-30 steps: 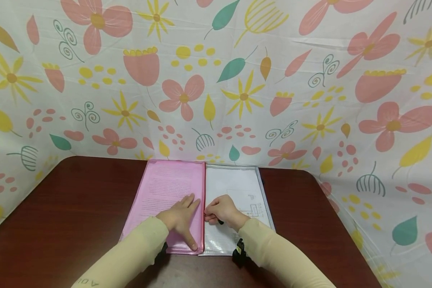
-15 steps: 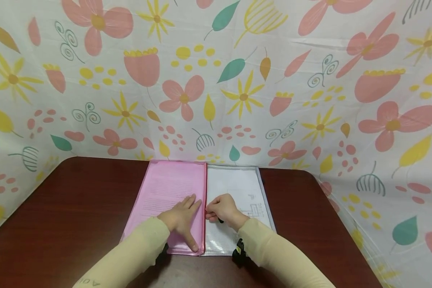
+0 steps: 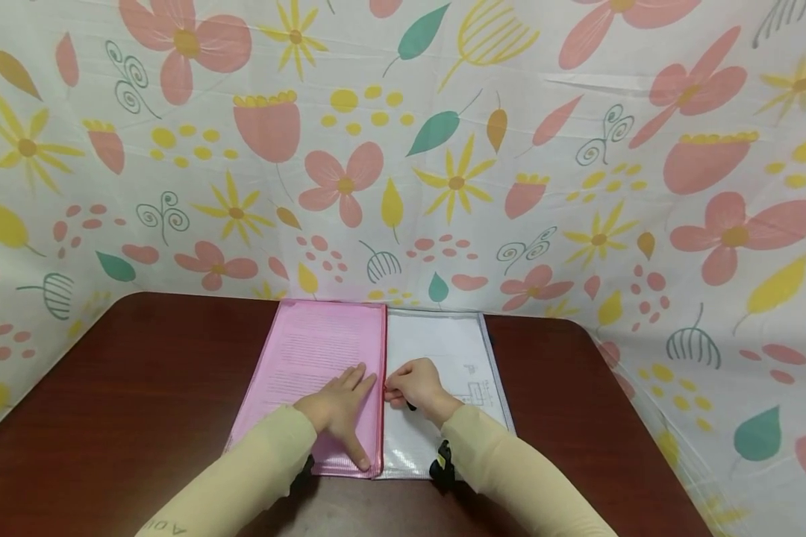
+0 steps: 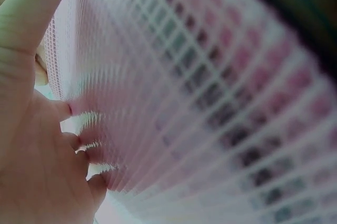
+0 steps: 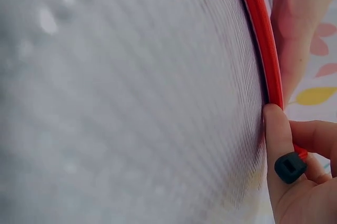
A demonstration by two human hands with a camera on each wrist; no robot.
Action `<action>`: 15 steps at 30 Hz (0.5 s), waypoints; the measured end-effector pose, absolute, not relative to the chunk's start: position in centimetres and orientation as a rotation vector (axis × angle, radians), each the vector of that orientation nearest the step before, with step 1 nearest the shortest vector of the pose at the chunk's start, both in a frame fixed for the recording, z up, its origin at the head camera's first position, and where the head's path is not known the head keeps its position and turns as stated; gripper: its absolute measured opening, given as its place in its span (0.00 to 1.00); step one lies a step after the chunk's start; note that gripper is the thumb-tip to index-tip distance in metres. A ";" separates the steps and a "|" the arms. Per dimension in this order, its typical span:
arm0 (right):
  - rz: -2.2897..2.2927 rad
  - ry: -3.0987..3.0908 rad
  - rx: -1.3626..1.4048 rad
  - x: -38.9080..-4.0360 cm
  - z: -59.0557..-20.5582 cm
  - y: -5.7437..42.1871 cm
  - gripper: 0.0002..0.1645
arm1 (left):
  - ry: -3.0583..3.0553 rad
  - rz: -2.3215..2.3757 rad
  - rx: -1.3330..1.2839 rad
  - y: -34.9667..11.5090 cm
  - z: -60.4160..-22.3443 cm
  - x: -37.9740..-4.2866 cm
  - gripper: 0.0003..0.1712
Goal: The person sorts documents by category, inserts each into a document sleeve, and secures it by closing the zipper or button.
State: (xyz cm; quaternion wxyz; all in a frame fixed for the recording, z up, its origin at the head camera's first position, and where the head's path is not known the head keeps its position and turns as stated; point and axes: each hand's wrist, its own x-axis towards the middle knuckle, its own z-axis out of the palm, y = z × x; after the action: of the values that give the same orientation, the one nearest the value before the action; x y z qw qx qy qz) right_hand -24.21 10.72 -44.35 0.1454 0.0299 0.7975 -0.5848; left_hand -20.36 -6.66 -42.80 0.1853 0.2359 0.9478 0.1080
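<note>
A pink translucent zip folder [image 3: 316,343] with a printed sheet inside lies on the table, a red zipper edge [image 5: 261,40] along its right side. My left hand [image 3: 341,406] rests on it with fingers spread; in the left wrist view the thumb and fingertips touch its ribbed surface. At the red edge, my right hand [image 3: 418,388] pinches a zipper pull, whose black end [image 5: 290,167] and a bit of red cord stick out between the fingers. The slider itself is hidden by them. Beneath the right hand lies a clear folder [image 3: 436,335] holding a drawing.
Both folders lie side by side on a dark brown table [image 3: 161,373], close to its back edge. A floral cloth [image 3: 403,149] hangs right behind the table and at its sides. Bare tabletop shows left and right of the folders.
My right hand has crept slightly away from me along the red edge, still pinching the zipper pull. The left hand stays put on the pink folder.
</note>
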 end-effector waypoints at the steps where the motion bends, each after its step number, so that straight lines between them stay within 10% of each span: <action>1: -1.686 2.296 0.095 -24.3 -44.3 10.7 0.07 | 2.669 0.309 0.663 -6.7 -42.8 -20.3 0.84; 15: -1.650 2.331 0.098 -25.2 -44.0 10.7 0.08 | 2.684 0.329 0.550 -6.8 -42.4 -21.0 0.79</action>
State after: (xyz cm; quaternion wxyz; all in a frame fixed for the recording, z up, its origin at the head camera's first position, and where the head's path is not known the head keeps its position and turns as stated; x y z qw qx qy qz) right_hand -25.17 10.66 -44.04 0.1418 0.0340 0.8075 -0.5716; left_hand -21.03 -6.78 -42.39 0.1897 0.1957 0.9550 0.1172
